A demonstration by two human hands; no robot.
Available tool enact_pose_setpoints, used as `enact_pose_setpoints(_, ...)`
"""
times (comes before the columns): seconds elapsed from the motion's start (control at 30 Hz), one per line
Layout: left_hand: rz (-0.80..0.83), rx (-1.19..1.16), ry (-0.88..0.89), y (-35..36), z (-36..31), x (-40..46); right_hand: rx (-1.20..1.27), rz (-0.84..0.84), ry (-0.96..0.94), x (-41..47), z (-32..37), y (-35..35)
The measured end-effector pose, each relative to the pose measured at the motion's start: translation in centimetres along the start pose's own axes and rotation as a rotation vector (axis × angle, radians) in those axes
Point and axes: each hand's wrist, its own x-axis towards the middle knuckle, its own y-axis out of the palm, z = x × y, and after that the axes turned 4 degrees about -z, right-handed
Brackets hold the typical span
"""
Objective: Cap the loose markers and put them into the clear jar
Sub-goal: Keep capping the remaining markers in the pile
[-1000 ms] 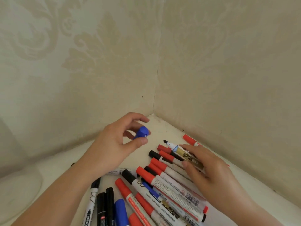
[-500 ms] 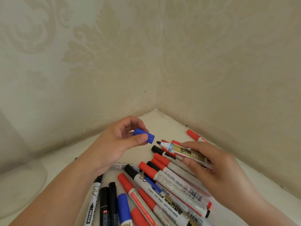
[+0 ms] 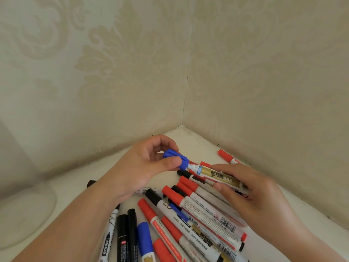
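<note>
My left hand [image 3: 143,167] pinches a blue cap [image 3: 175,159] between thumb and fingers. The cap's open end sits over the tip of a gold-labelled marker [image 3: 219,175]. My right hand [image 3: 249,191] grips that marker's barrel, holding it just above the pile. Several capped markers [image 3: 188,214] in red, black and blue lie heaped on the white surface below both hands. The clear jar [image 3: 24,210] stands at the far left, blurred, only its lower part showing.
The white surface [image 3: 188,140] ends in a corner between two patterned beige walls. One red-capped marker [image 3: 226,156] lies apart near the right wall. More black and blue markers [image 3: 130,235] lie at the bottom edge under my left forearm.
My left hand turned the blue cap and brought it right onto the marker's tip. My right hand lifted the gold marker slightly toward the cap.
</note>
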Motion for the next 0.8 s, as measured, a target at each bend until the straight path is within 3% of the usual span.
enact_pose_setpoints(0.2, 0.053, 0.247, 0.058, 0.2, -0.1, 0.0, -0.041, -0.037, -0.053, 0.0, 0.2, -0.1)
enact_pose_setpoints(0.4, 0.191, 0.729, 0.135, 1.2, -0.5, -0.6, -0.133, -0.095, -0.066, 0.1, -0.2, -0.2)
enact_pose_setpoints(0.57, 0.171, 0.699, 0.179, 1.4, -1.0, -0.7, -0.082, -0.058, -0.049, 0.3, -0.4, -0.8)
enact_pose_setpoints(0.8, 0.265, 0.846, 0.244, 1.9, -1.5, -1.0, 0.043, 0.049, -0.024, 0.3, -0.3, -0.8)
